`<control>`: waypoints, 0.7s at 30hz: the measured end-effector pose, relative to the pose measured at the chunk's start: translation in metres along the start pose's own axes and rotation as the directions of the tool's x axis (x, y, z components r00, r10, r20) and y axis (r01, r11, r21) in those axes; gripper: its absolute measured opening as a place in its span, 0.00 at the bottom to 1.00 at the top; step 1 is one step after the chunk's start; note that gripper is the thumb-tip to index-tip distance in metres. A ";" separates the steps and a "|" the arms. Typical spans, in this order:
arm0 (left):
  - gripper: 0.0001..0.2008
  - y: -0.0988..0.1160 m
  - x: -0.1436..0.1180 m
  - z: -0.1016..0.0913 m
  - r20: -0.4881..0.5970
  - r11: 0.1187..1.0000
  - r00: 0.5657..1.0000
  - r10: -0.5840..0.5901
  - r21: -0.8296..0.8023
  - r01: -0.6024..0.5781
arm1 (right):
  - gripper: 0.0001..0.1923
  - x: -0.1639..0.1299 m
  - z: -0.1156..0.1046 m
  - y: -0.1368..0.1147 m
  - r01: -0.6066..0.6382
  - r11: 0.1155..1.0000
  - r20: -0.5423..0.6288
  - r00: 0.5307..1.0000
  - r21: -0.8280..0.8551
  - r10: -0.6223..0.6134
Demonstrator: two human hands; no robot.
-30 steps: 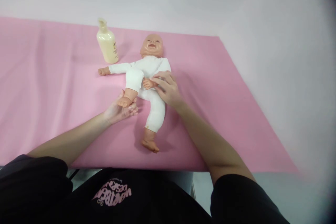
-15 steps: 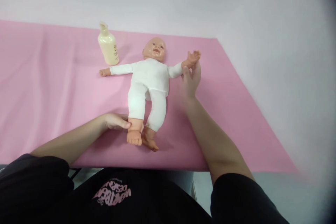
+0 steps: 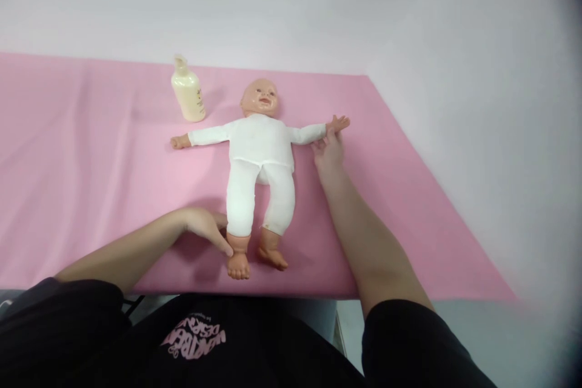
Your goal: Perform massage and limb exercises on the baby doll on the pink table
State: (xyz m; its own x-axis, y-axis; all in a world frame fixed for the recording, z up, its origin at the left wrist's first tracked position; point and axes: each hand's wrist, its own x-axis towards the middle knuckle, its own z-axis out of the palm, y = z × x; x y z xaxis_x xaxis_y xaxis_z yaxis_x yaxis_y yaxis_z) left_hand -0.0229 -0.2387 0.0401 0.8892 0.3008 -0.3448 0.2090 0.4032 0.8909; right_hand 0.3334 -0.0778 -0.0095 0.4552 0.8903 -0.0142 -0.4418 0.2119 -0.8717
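A baby doll (image 3: 260, 139) in a white cloth suit lies face up on the pink table cover, its arms spread to both sides. My left hand (image 3: 207, 227) holds the ankle of the doll's leg on the left, with the thumb over the front and the other fingers partly hidden behind the leg. At the doll's outstretched hand on the right, my right hand (image 3: 330, 148) grips the wrist from below; some fingertips are hidden. The doll's other leg rests apart from my hands, its foot turned outward.
A pale yellow pump bottle (image 3: 188, 94) stands at the back left, beyond the doll's arm. The pink cover (image 3: 113, 182) has soft folds on the left. Its near edge runs close to my body, and a white wall or surface (image 3: 273, 6) lies behind.
The doll's arm on the right has come down flatter, together with my right hand. The held leg and my left hand sit lower in the view, and the doll's legs are further apart.
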 end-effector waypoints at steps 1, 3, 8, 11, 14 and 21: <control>0.19 0.002 0.000 0.003 0.053 0.996 0.998 -0.023 0.092 0.018 | 0.28 0.001 -0.001 0.000 -0.012 1.000 0.000 1.000 0.009 0.012; 0.16 0.004 0.000 0.007 0.114 0.970 0.990 -0.079 0.237 0.050 | 0.27 0.003 -0.003 0.001 -0.024 0.999 0.004 1.000 0.022 0.024; 0.19 0.000 -0.001 0.007 0.075 0.985 0.991 -0.111 0.140 0.100 | 0.26 0.007 -0.004 0.001 -0.040 0.998 -0.009 0.999 0.051 0.041; 0.24 0.000 -0.006 0.004 0.048 0.983 0.982 -0.180 0.044 0.178 | 0.25 0.009 -0.005 0.000 -0.034 0.998 -0.030 0.999 0.060 0.036; 0.23 0.004 -0.012 0.001 0.016 0.976 0.976 -0.216 0.029 0.215 | 0.24 0.013 -0.007 0.000 -0.012 0.997 -0.039 0.999 0.073 0.015; 0.22 0.012 -0.020 -0.004 -0.125 0.956 0.971 -0.202 0.192 0.223 | 0.26 0.015 -0.005 0.001 0.012 0.996 -0.056 0.998 0.093 -0.006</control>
State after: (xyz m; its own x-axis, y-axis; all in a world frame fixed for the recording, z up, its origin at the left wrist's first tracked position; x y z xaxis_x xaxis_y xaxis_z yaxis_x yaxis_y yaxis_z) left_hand -0.0395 -0.2366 0.0563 0.7708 0.3190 -0.5514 0.4762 0.2865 0.8314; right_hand 0.3439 -0.0659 -0.0133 0.5006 0.8649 -0.0360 -0.5066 0.2590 -0.8224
